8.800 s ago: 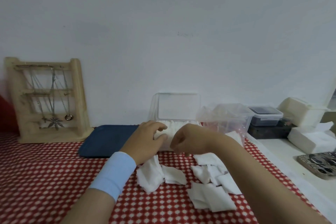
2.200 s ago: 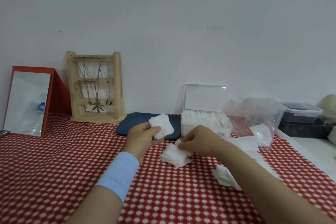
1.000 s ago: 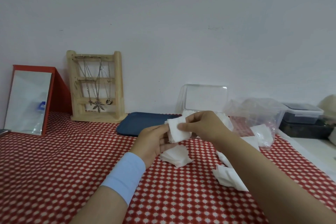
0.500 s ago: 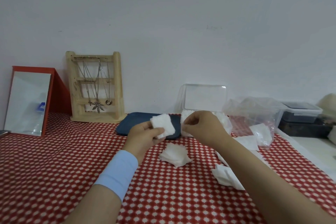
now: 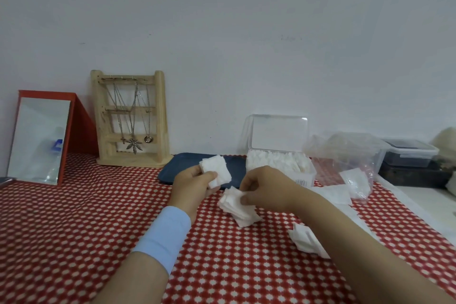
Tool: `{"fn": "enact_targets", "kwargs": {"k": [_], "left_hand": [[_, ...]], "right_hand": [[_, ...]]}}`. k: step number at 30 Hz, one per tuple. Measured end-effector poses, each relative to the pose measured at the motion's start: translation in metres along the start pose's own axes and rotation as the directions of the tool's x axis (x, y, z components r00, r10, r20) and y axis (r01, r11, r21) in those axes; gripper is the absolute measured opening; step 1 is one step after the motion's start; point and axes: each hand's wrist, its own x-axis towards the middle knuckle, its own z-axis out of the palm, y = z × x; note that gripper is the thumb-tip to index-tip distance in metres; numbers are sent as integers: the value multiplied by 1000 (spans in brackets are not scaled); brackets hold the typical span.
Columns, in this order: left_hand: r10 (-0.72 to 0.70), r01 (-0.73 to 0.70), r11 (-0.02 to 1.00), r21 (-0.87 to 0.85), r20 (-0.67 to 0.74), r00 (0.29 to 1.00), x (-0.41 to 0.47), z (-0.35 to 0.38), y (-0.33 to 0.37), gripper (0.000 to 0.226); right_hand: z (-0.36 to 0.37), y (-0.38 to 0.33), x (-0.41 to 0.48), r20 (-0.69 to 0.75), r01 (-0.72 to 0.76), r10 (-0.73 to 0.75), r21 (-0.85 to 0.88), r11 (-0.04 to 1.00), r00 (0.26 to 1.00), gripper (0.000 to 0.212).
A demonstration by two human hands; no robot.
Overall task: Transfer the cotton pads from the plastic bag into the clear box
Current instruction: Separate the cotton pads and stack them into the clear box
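The cotton pads (image 5: 304, 242) look feather-light, soft and apt to fan apart, so a pinch across a stack's edge probably holds best. They are thin white squares. The left hand (image 5: 195, 187) grips a small stack (image 5: 216, 170) left of the clear box (image 5: 278, 163). The right hand (image 5: 266, 189) pinches a loose pile (image 5: 240, 210) on the desk (image 5: 74, 217) in front of the box. The plastic bag (image 5: 345, 155) slumps just right of it.
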Motion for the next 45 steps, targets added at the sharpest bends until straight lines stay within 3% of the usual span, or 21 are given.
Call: {"fn": "enact_targets", "kwargs": {"k": [4, 6, 10, 12, 15, 17, 21, 24, 27, 29, 32, 34, 37, 39, 42, 45], "left_hand": [[15, -17, 1000, -23, -58, 998, 0, 1, 0, 17], [25, -23, 999, 33, -73, 997, 1, 1, -1, 17], [43, -35, 993, 114, -70, 997, 0, 1, -3, 18], [47, -37, 992, 122, -76, 996, 0, 1, -3, 19], [59, -47, 990, 130, -95, 994, 2, 1, -4, 22], [66, -53, 989, 140, -91, 994, 2, 1, -4, 23], [74, -62, 986, 154, -70, 995, 1, 3, -4, 22], [71, -58, 984, 166, -74, 995, 1, 2, -5, 21], [68, -55, 985, 162, -74, 995, 2, 2, -6, 21], [58, -47, 987, 152, -71, 996, 1, 3, -5, 17], [59, -47, 986, 162, -71, 996, 1, 2, -4, 16], [57, -44, 986, 161, -74, 996, 1, 2, -4, 13], [56, -47, 990, 136, -66, 996, 0, 2, -4, 15], [68, -59, 987, 147, -59, 996, -1, 2, -4, 17], [115, -101, 972, 212, -58, 992, -3, 3, 0, 19], [183, -163, 939, 302, -38, 982, -7, 4, 3, 18]], "right_hand": [[-14, 6, 0, -32, -1, 6, 154, 988, 999, 19], [-18, 9, -1, -12, -12, 15, 194, 981, 1000, 11], [-20, 12, 0, 27, -85, 81, 273, 958, 996, 18], [-17, 8, 0, 60, -109, 99, 216, 970, 993, 4], [-5, 7, 1, 69, -110, 118, -113, 987, 991, 46], [-1, 5, 0, -6, -77, 79, -259, 963, 997, 49], [-5, 2, -3, 38, 31, -23, -233, 972, 999, 20], [2, -7, -5, 152, 17, 19, -234, 972, 988, 37], [3, -3, -5, 97, 23, 11, -337, 941, 995, 43], [-1, -2, -6, 70, 97, -78, -330, 939, 994, 38], [-4, -5, -7, 221, 182, -114, -313, 932, 969, 34], [1, -6, -8, 302, 194, -67, -412, 891, 951, 40], [7, -5, -6, 149, 216, -163, -490, 844, 975, 22], [6, -4, -3, 63, 211, -203, -415, 885, 977, 18], [-2, -4, -1, 38, 136, -134, -68, 988, 990, 17], [-12, -7, -1, -61, 47, -32, 269, 962, 998, 19]]}}
